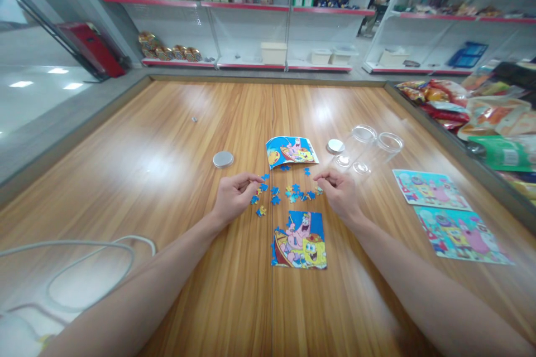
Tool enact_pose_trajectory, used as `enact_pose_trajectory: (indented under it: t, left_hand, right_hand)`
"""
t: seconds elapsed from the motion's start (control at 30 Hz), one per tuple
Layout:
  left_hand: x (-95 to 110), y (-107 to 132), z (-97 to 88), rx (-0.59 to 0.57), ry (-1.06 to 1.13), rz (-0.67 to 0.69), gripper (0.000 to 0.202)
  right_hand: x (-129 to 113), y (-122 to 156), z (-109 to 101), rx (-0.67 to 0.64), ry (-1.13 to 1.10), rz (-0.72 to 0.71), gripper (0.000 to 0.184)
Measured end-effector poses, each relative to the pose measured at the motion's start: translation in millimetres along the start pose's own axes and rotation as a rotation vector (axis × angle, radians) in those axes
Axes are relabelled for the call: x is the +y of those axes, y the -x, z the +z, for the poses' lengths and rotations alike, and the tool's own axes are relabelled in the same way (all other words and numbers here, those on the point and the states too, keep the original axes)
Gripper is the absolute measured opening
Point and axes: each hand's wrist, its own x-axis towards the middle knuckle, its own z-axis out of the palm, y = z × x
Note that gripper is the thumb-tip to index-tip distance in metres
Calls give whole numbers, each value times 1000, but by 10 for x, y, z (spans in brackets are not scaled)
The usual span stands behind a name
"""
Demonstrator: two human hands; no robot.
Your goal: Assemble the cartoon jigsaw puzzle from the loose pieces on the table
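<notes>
My left hand (238, 194) is closed in a pinch at the left side of the loose jigsaw pieces (295, 194). Its fingertips are next to small blue pieces, and what they hold, if anything, is too small to make out. On the other side, my right hand (338, 192) also pinches, close to the rightmost pieces; its fingertips hide whatever is between them. Nearer to me lies a partly joined jigsaw puzzle (302, 241) with a pink starfish and a yellow sponge in a boat. Beyond the pieces, a curled picture sheet (292, 150) shows the same scene.
Two clear jars (355, 148) lie on the right, near a silver lid (335, 146). Another lid (223, 159) is on the left. Two cartoon pictures (463, 234) lie at the right. A white cable (133, 259) loops at the left. Snack bags (498, 114) line the right edge.
</notes>
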Motion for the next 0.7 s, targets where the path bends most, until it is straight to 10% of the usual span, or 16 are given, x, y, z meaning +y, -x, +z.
enact_pose_trajectory:
  t: [0.7]
  left_hand:
    - [-192, -127, -76, 158, 47, -82, 24]
  right_hand:
    - [142, -33, -117, 100, 53, -21, 20]
